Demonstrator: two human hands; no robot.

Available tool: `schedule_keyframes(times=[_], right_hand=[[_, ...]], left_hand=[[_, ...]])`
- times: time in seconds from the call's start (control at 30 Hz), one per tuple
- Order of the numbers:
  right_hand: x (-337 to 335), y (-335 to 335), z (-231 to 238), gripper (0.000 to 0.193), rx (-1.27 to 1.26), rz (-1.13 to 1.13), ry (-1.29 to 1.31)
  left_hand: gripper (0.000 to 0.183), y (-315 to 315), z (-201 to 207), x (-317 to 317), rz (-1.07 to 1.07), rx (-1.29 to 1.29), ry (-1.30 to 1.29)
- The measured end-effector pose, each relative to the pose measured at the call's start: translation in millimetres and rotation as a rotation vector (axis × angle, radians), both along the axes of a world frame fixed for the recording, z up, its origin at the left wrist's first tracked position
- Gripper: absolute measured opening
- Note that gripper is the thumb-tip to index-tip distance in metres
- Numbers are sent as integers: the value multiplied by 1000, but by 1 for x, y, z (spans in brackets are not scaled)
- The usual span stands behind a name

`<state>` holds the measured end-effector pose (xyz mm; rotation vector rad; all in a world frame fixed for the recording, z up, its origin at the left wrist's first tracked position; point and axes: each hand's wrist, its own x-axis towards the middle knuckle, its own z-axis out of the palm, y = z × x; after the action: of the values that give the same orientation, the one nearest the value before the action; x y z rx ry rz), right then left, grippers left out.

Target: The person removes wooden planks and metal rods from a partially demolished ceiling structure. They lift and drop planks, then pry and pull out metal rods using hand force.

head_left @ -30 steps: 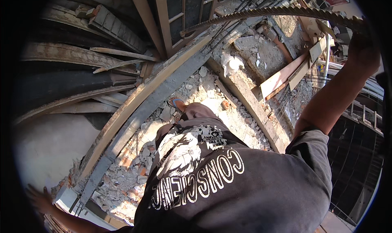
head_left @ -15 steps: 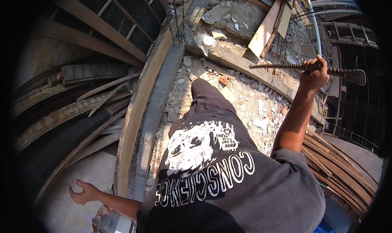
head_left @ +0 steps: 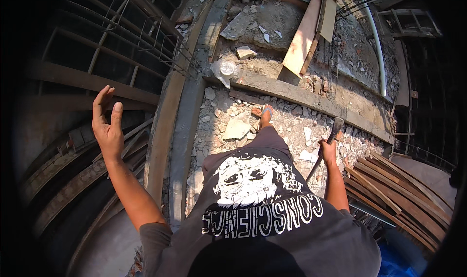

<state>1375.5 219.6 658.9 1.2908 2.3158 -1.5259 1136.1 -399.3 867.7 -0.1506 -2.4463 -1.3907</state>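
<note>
My left hand (head_left: 108,131) is raised in the air with its fingers apart, above the curved timbers at the left, holding nothing. On the right, my right hand (head_left: 329,151) is wrapped round a dark steel pry bar (head_left: 335,129) with a flattened end. That end points forward over the rubble, while the bar's other part runs back beside my shirt, where its far tip is hidden. Under the bar lies broken masonry (head_left: 305,131). My foot (head_left: 266,116) in a flip-flop stands on the rubble ahead of my body.
A concrete beam (head_left: 277,86) crosses ahead, meeting another along the left with a plank (head_left: 170,116). A white plastic bag (head_left: 225,72) lies at their corner. Boards (head_left: 306,31), a pale pipe (head_left: 375,34) and thin rebar cages (head_left: 332,68) lie farther off. Stacked timbers (head_left: 399,194) are at right.
My left hand has risen forward from low at the left. My right hand has come down closer to my body, and the pry bar has turned from crosswise to pointing forward.
</note>
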Motion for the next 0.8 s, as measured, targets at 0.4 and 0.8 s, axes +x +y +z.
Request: schedule_keyframes(times=[0.4, 0.8], right_hand=[[-57, 177, -62, 15, -267, -208, 8], [-254, 217, -51, 25, 69, 332, -33]], left_hand=[[104, 130, 35, -306, 797, -260, 130], [71, 131, 10, -366, 1143, -166, 94]])
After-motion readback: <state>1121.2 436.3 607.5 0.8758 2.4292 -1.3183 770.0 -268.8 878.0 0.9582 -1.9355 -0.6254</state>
